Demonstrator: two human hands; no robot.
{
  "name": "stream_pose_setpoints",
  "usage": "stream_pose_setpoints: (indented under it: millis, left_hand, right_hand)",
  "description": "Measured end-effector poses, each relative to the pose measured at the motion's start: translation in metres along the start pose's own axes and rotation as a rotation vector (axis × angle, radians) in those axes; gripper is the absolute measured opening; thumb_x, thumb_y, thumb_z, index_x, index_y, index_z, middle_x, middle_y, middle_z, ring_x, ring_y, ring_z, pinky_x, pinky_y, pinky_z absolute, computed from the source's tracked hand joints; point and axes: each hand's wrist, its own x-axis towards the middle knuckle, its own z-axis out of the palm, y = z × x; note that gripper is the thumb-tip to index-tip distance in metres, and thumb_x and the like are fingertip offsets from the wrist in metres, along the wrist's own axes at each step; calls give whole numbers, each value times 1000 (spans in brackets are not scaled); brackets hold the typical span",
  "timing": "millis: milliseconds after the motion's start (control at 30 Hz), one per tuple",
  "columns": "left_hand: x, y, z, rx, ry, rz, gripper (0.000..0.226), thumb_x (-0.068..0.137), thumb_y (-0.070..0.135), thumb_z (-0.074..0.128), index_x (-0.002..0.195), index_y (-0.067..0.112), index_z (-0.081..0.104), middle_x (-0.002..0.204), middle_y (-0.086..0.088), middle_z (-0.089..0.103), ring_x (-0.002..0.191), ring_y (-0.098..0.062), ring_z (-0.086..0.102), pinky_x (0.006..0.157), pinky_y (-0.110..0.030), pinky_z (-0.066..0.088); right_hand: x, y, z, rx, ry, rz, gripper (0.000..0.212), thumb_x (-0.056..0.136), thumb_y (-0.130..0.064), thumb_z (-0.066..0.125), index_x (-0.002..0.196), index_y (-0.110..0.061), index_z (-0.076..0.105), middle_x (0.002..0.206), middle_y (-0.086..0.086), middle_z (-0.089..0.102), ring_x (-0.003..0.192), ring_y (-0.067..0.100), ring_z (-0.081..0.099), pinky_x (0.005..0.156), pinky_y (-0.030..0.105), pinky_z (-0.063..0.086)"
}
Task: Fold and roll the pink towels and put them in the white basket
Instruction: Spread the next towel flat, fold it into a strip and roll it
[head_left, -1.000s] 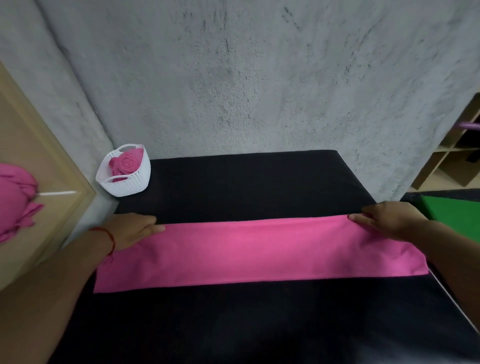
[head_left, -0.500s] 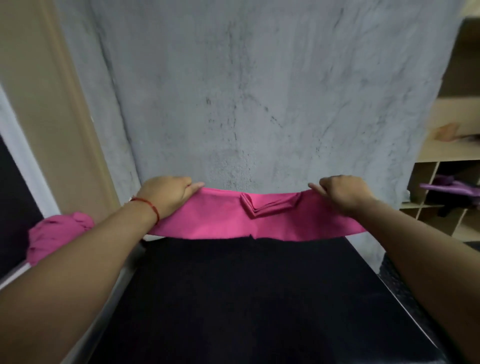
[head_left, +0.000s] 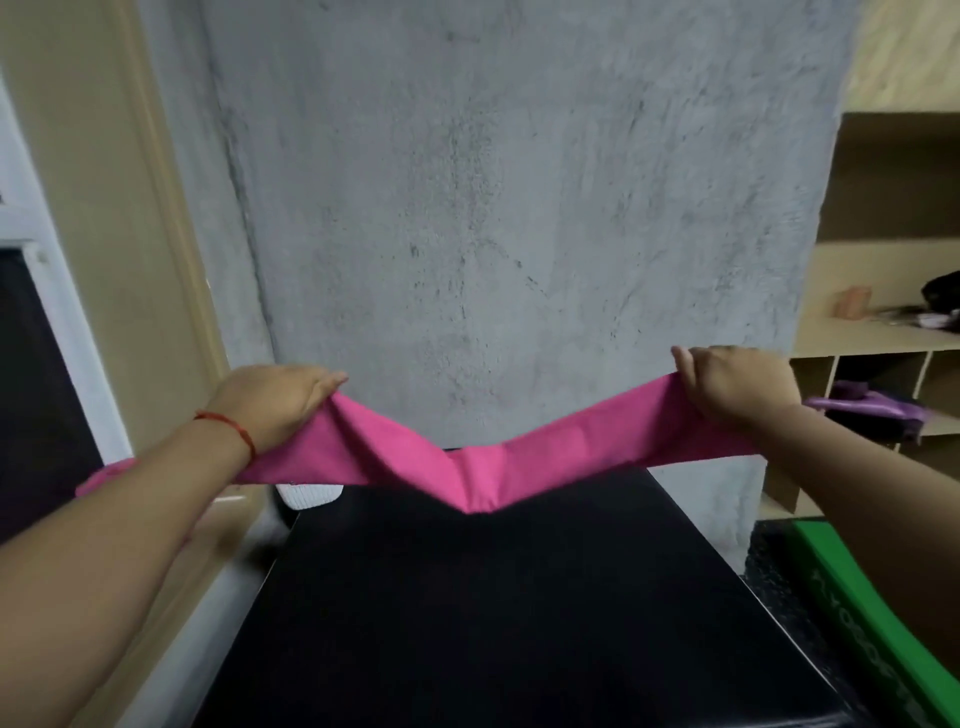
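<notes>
Grey concrete wall (head_left: 519, 208) fills the background. Black table (head_left: 493, 623) runs from the near edge up to the wall. Wooden shelf unit (head_left: 883, 291) stands to the right, green mat (head_left: 883, 597) lies below it beside the table.

Pink towel (head_left: 467, 467), folded into a long strip, is held up in the air over the table's far edge. The middle sags in a V; can't tell if the low point touches the table.

Left hand (head_left: 275, 400) grips the towel's left end, fingers curled over the top edge. Right hand (head_left: 737, 384) grips the right end the same way. Hands are well apart.

White basket (head_left: 311, 496) sits at the table's far left corner, mostly hidden behind the towel. Red string bracelet (head_left: 234, 426) is on the left wrist.
</notes>
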Motion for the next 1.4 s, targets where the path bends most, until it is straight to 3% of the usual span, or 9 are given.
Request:
stream_pose_setpoints:
  millis: [100, 167, 233, 533, 700, 833, 1033, 1167, 1400]
  left_hand:
    - [-10, 8, -1, 25, -27, 41, 64, 102, 69, 8, 109, 39, 63, 120, 2, 73, 111, -26, 68, 85, -37, 48]
    - [-22, -23, 0, 73, -197, -106, 53, 110, 52, 16, 147, 41, 51, 148, -1, 60, 129, -26, 60, 103, -35, 46]
    - [-35, -48, 9, 104, -244, -175, 52, 110, 46, 15, 156, 42, 40, 152, -2, 56, 130, -28, 59, 104, -36, 48]
    - [-58, -59, 59, -119, -154, -159, 82, 90, 72, 1, 136, 41, 62, 137, -7, 67, 117, -34, 66, 96, -42, 49]
    - [-97, -46, 92, -220, -188, -154, 64, 90, 83, -6, 101, 64, 54, 123, -6, 74, 104, -31, 69, 91, -43, 55]
    - [-122, -36, 115, -181, -251, -135, 87, 95, 75, -1, 122, 34, 71, 125, -9, 73, 113, -33, 68, 95, -41, 52]
    - [-150, -13, 200, -214, -589, -236, 58, 107, 58, 17, 142, 37, 59, 139, -3, 66, 127, -28, 60, 108, -37, 41]
    - [-146, -8, 248, -236, -595, -259, 81, 93, 73, 1, 140, 39, 57, 130, -2, 69, 118, -26, 65, 104, -42, 47]
    - [-88, -10, 316, -204, -601, -241, 71, 88, 76, -4, 84, 30, 50, 81, 7, 58, 79, -18, 59, 80, -40, 48]
  right_hand:
    - [-8, 7, -3, -27, -71, -49, 62, 110, -53, 23, 67, -20, 54, 69, 0, 63, 64, 27, 63, 66, 36, 53]
    - [-17, 36, -2, -50, -110, 32, 63, 110, -50, 19, 67, -19, 53, 77, 8, 70, 71, 32, 68, 73, 41, 57]
    - [-26, 55, 4, -68, -62, 87, 67, 109, -51, 18, 61, -18, 50, 72, 9, 69, 66, 32, 69, 71, 42, 60]
    - [-40, 42, 43, -10, -54, 37, 55, 109, -54, 24, 66, -27, 47, 83, 12, 74, 77, 37, 72, 67, 40, 47]
    - [-80, 36, 78, 17, -46, 33, 58, 110, -49, 30, 68, -20, 60, 75, 13, 72, 70, 37, 72, 67, 43, 55]
    - [-113, 33, 109, 54, -105, -27, 62, 103, -59, 15, 61, -26, 46, 70, 4, 68, 65, 33, 70, 55, 34, 40]
    - [-149, 12, 171, 61, -299, -63, 71, 103, -63, 4, 67, -28, 54, 79, 0, 72, 73, 30, 71, 61, 35, 43]
    - [-151, 3, 207, 65, -380, -43, 76, 99, -65, -2, 74, -29, 59, 78, -2, 68, 69, 24, 65, 61, 36, 44]
    - [-118, -11, 287, -17, -429, -16, 71, 105, -62, 10, 81, -25, 65, 89, 2, 74, 87, 29, 72, 72, 40, 53]
